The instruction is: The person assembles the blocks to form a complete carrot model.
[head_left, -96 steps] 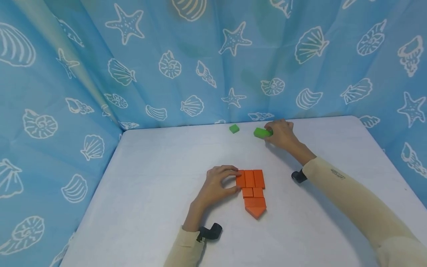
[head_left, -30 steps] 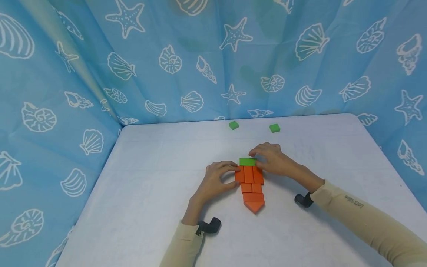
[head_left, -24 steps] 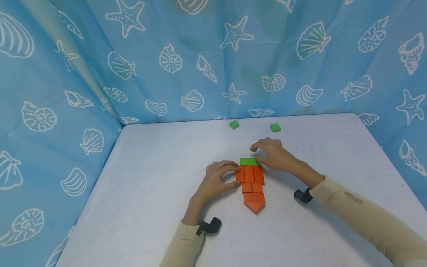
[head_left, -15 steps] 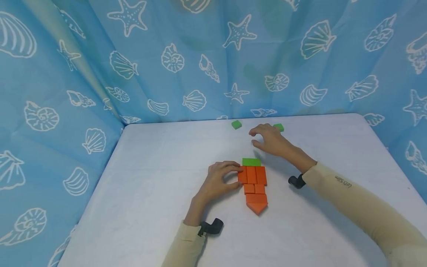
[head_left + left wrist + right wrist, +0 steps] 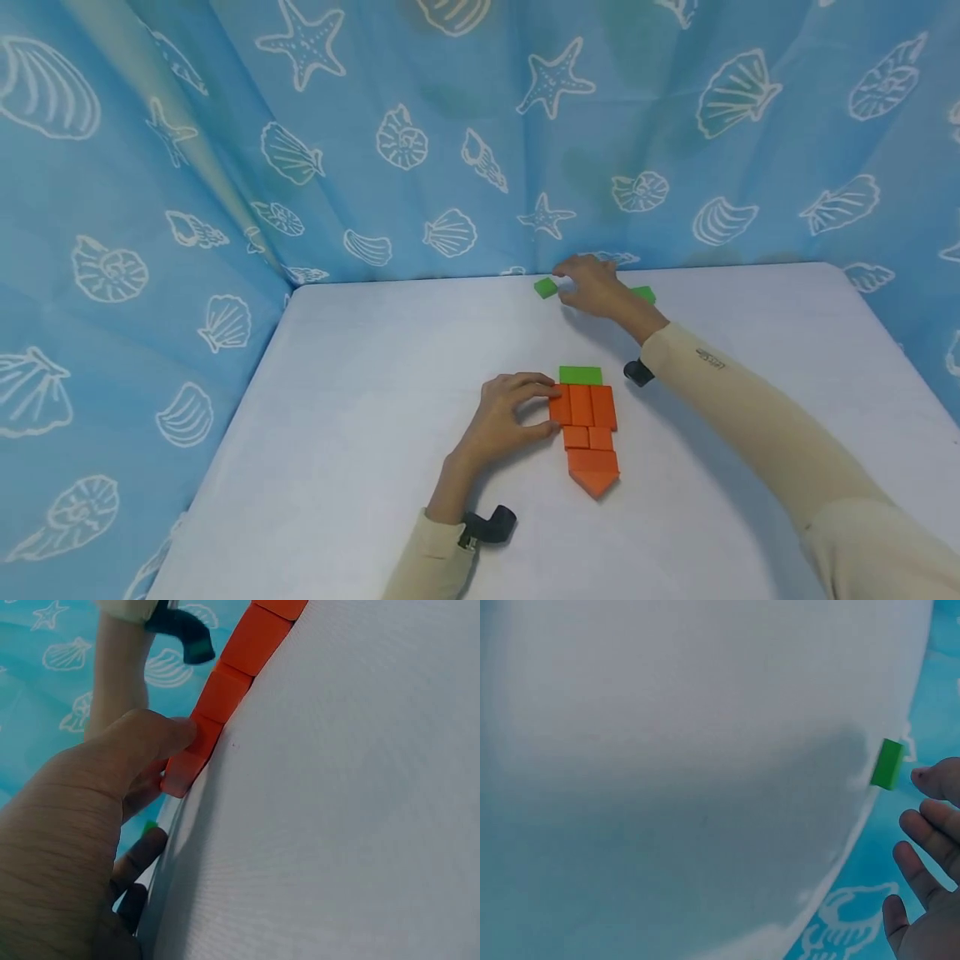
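Orange blocks [image 5: 581,406] lie flat and close together in a figure with a pointed end toward the person. A green rectangular block [image 5: 581,376] lies against its far edge. My left hand [image 5: 504,417] pinches the leftmost orange block [image 5: 559,408] between thumb and index finger; in the left wrist view the thumb [image 5: 180,735] is against the orange row. Close to the table's back edge, my right hand [image 5: 592,286] holds nothing, its fingers spread and relaxed. Just left of its fingertips sits a small green block [image 5: 546,287], which the right wrist view also shows beside the thumb [image 5: 930,780].
Another small green block [image 5: 642,294] lies behind the right wrist, partly covered by it. The white table [image 5: 375,417] ends at a blue curtain [image 5: 480,167] printed with shells and starfish. Both wrists wear black cameras.
My right hand set the green rectangular block at the figure's far edge, let go, then moved away and leftward to the small green block at the back. The left hand has stayed put.
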Demonstrator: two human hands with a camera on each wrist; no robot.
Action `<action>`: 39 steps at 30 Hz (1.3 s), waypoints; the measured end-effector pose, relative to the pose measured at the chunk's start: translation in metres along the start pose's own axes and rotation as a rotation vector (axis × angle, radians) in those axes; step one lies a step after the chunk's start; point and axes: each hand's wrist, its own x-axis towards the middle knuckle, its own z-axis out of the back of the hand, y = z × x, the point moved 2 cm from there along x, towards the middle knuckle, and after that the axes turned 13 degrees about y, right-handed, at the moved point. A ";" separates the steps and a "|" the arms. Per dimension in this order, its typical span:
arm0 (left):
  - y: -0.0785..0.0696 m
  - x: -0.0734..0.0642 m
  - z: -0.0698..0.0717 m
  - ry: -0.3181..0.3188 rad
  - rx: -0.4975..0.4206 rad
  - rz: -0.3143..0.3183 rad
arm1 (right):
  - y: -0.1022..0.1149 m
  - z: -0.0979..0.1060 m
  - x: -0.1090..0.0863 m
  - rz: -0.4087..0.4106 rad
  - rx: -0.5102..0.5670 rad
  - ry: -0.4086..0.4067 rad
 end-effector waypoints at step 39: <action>-0.005 -0.001 0.004 0.030 0.008 0.049 | 0.027 -0.027 -0.064 0.189 0.019 0.114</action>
